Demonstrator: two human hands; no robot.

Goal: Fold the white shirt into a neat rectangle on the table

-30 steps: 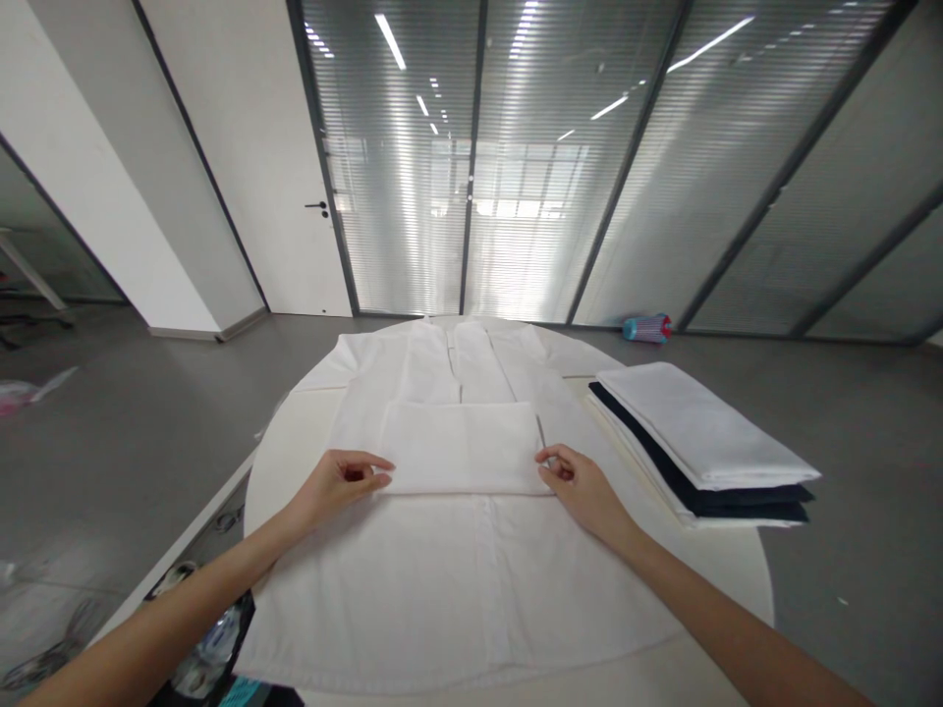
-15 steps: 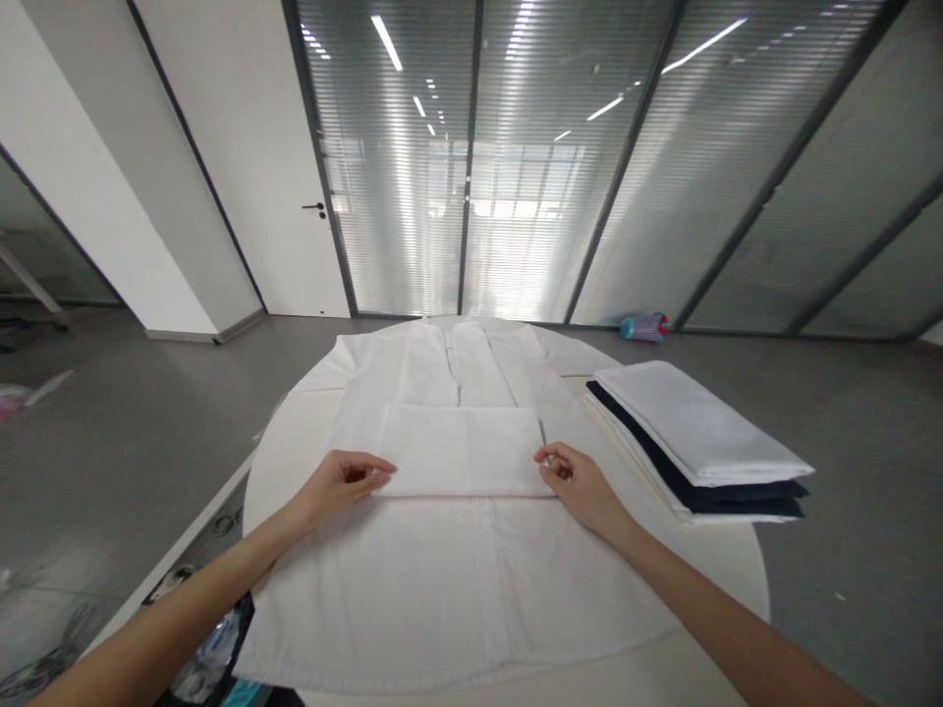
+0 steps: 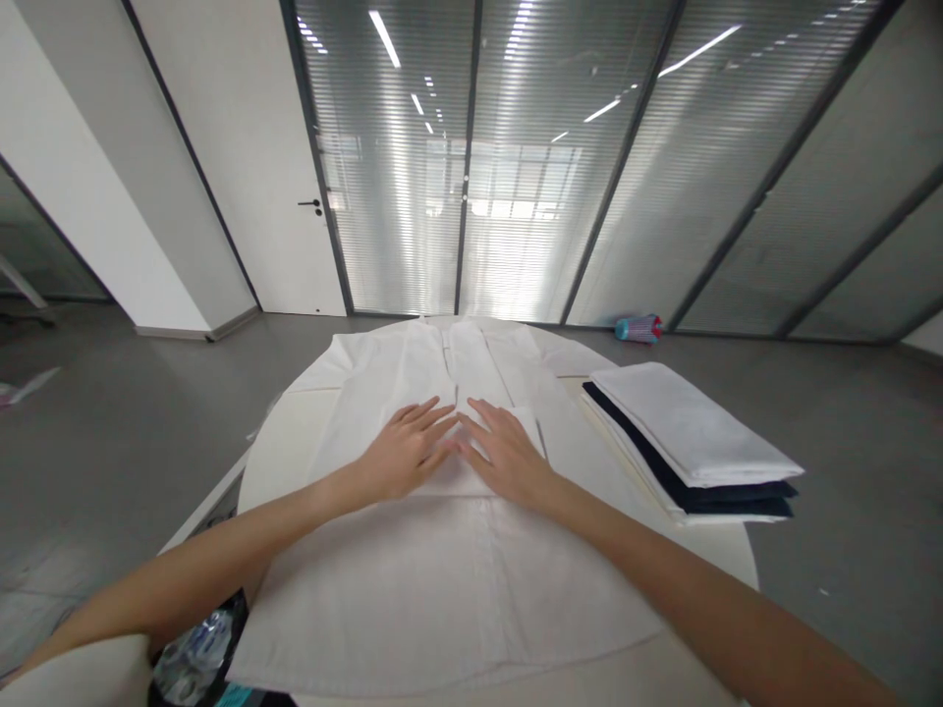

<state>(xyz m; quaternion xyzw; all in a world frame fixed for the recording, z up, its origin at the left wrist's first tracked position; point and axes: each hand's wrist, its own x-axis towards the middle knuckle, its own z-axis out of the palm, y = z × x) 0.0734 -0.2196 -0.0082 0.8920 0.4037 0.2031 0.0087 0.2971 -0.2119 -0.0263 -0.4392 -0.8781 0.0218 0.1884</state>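
No brand, label or writing can be read on anything here; the cloth is plain white and the stack bears no tag facing the camera. The left hand point(image 3: 407, 449) lies flat and released, fingers spread, palm down on the folded band point(image 3: 462, 476) of the white garment point(image 3: 442, 579); the right hand point(image 3: 505, 456) lies just beside it in the same way, grip loose and grasping nothing, its fingertips nearly touching those of the left (both press the cloth rather than pinch it). The garment is spread under and around both hands on the round white bench point(image 3: 295, 432), its collar end beyond the fingertips, its hem toward the wrists and forearms; well to the right of the right hand sits a stack of folded cloths point(image 3: 689, 442), white over dark over white; beyond that, on the floor, lies a blue and pink bottle point(image 3: 637, 328).
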